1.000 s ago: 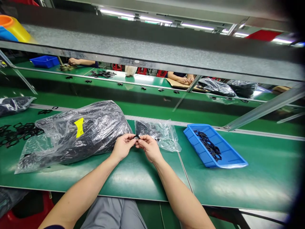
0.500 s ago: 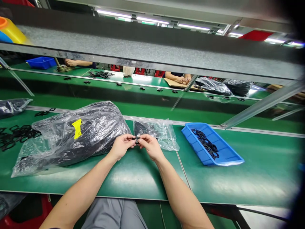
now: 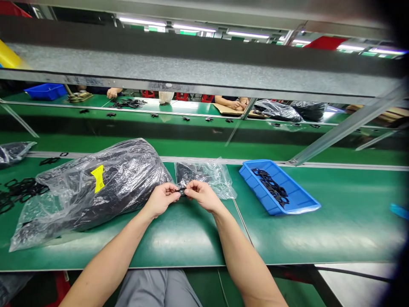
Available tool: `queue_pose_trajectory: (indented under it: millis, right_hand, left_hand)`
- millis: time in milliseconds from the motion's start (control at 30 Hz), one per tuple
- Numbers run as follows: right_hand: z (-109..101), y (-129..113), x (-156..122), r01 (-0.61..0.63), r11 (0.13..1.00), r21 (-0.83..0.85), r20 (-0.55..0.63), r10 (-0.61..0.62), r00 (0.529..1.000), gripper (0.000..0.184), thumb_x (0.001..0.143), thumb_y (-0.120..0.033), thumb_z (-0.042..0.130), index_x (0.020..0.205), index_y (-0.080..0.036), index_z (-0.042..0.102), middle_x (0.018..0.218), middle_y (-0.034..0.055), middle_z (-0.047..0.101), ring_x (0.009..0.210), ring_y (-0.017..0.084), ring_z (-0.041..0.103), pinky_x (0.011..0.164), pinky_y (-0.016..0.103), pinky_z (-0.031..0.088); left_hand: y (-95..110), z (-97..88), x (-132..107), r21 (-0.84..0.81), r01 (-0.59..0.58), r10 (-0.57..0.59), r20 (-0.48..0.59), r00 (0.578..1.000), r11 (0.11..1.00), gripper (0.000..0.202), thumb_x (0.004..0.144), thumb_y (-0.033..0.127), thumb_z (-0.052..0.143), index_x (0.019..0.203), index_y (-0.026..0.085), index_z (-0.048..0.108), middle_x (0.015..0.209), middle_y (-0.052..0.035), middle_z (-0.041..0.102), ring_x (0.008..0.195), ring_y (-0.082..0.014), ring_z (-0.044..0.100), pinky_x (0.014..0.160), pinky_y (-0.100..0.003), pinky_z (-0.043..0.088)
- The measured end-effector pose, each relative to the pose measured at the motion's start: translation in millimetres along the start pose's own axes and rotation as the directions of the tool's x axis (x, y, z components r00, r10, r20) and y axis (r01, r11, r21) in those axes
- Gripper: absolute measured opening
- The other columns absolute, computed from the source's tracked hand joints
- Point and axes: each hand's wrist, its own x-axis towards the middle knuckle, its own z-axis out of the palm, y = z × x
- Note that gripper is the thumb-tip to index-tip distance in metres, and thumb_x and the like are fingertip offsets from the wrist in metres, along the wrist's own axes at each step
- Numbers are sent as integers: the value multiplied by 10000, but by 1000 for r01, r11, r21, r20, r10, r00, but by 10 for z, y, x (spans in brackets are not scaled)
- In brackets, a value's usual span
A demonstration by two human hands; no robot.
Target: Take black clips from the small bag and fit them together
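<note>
Pictured after a slight leftward slide of the counter (image 3: 179,243) across the view since half a second earlier, likely from a turn of the head. Caught with left hand (image 3: 159,198) and right hand (image 3: 203,195) close together, each clamped in a fingertip pinch on a small black part (image 3: 182,191) over the counter, too covered to make out in full. Likely light, stiff and smooth, probably moulded plastic; apt to slip, or to crack at a thin spot. Best taken by opposite ends, thumb against forefinger, without squeezing across the middle. Backed, just beyond, by a small clear bag (image 3: 220,175) with dark contents, and flanked at left by a large bulging bag (image 3: 128,179) with a yellow label (image 3: 99,178). Followed farther right by a blue tray (image 3: 297,196) with loose black parts (image 3: 271,187) inside. Bounded across the way by a second counter (image 3: 191,106), with a co-worker's hand (image 3: 114,93) near a dark heap (image 3: 129,103).
</note>
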Motion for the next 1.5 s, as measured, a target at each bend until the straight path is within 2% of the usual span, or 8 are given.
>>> queue_pose_trajectory:
  millis: [267,500,800,900,1033,1100,1233,1500]
  right_hand:
    - [-346,-74,47,98,900,425,-244,10,970,249,648,-334,791,713,-186,602,614,-35,619,499,93,532,483,221,435]
    - [-1100,82,144,634,337,696,-718,342,606,79,822,-179,632,770,-182,573,622,-53,615,481,27,540,377,73,424]
    - [-1499,110,-68,765,303,568,-820,285,496,200,949,-335,445,861,-196,559,792,-10,680,605,47,614,469,103,519]
    - [-1325,114,-11,588,625,514,-813,137,565,186,831,-371,615,825,-192,567,767,-7,680,573,74,609,470,150,504]
    - [-972,130,27,13,995,-101,-493,-61,868,104,761,-278,631,763,-175,640,686,6,682,605,142,633,566,234,511]
    - [-823,135,27,-81,829,-554,-213,-46,976,101,760,-199,591,755,-187,691,740,17,709,721,171,657,698,259,504]
    - [-651,178,68,-70,488,-870,-71,17,997,271,827,-133,490,919,-217,730,974,46,717,932,190,647,855,264,452]
    - [-577,348,156,-198,402,-894,-212,10,977,376,831,-250,574,1204,-224,611,1288,97,531,1021,215,596,854,286,448]
  left_hand:
    - [58,-27,-8,139,-77,76,7,997,987,213,745,344,692,749,145,616,673,-19,633,640,-131,596,633,-262,489]
    - [-7,-41,14,236,-59,51,40,998,970,241,775,395,653,778,155,635,734,-39,656,696,-161,611,660,-281,504]
    - [-148,-65,65,392,-120,93,87,992,912,221,788,386,624,764,166,634,719,-20,625,681,-153,570,651,-264,457]
    - [-151,-64,55,451,-131,94,104,990,883,223,800,388,609,775,169,640,732,-18,624,684,-151,561,649,-259,443]
    - [-139,-57,38,460,-125,97,84,992,879,222,802,386,603,780,169,643,731,-19,627,685,-152,562,649,-257,444]
    - [-130,-52,29,455,-119,95,75,993,882,215,798,379,605,780,168,644,732,-20,629,680,-151,562,640,-254,446]
    - [-105,-24,6,455,-118,97,69,993,883,198,790,361,609,781,166,646,729,-19,628,664,-145,557,620,-245,447]
    - [-43,41,-44,471,-150,128,80,989,869,193,795,346,589,754,166,643,731,-19,643,643,-137,565,612,-238,446]
